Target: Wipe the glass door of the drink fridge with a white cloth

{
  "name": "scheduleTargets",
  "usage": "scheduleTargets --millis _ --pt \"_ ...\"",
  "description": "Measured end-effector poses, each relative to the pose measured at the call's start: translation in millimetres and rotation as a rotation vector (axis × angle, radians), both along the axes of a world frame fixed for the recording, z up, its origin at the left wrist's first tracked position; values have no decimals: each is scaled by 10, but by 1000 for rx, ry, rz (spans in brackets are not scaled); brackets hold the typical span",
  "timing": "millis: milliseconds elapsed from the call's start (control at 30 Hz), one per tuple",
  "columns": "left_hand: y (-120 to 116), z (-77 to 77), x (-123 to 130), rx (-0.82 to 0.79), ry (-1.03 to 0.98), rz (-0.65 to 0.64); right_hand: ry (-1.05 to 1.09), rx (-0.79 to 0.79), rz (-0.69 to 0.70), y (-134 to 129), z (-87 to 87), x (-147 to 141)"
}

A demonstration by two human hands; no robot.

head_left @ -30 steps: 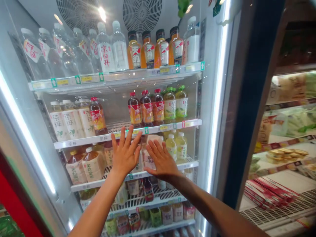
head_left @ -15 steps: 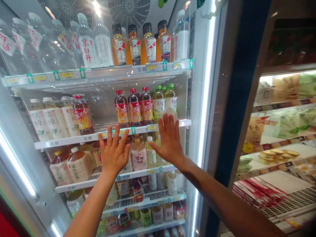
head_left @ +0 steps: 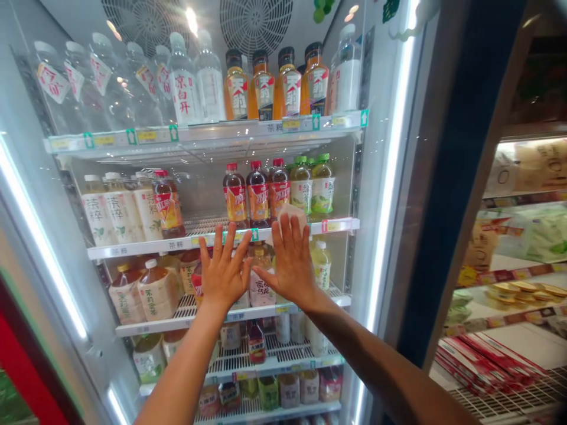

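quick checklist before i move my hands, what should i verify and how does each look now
1. Pale, thin, crumpled cloth or tissue under the right hand: ok, it shows beyond the fingertips.
2. Left hand unencumbered: cannot tell, its fingers are spread but the palm is hidden.
3. Gap between thumbs: not ok, they nearly meet in this view.
4. Palm contact with a surface: cannot tell, both palms face away from the camera.
5. Three red-capped, clear plastic bottles of dark drink upright on the white-edged wire shelf: ok.
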State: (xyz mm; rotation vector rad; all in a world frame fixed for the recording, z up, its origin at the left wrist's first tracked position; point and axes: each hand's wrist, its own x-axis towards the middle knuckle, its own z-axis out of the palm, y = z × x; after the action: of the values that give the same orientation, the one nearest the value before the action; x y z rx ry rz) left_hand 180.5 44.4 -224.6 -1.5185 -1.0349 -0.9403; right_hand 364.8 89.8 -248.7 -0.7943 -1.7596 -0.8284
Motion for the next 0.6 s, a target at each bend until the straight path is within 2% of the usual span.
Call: scheduleTargets --millis 33,167,200,233,267,367,433,500,600 --pt "-12 -4 6 -8 0 -3 -2 2 -1 -19 -56 -23" --pt "-119 6 -87 -57 51 12 -117 44 19 -120 -657 -32" --pt "-156 30 -159 -65 65 20 -135 55 19 -133 -725 -46" --pt "-194 68 -252 -65 74 28 -139 56 15 -140 -706 -79" --pt "-231 125 -365 -56 72 36 -130 47 10 -142 -602 -133" --pt "-319 383 -771 -17 36 43 -60 -1 -6 -144 -17 -381" --pt "-358 575 -1044 -8 6 39 4 -21 -22 -162 245 -562" --pt "-389 720 -1286 -6 -17 35 17 -31 -28 -203 219 -726" --pt "-422 799 -1567 -11 -23 19 -75 -10 4 -283 -38 -971"
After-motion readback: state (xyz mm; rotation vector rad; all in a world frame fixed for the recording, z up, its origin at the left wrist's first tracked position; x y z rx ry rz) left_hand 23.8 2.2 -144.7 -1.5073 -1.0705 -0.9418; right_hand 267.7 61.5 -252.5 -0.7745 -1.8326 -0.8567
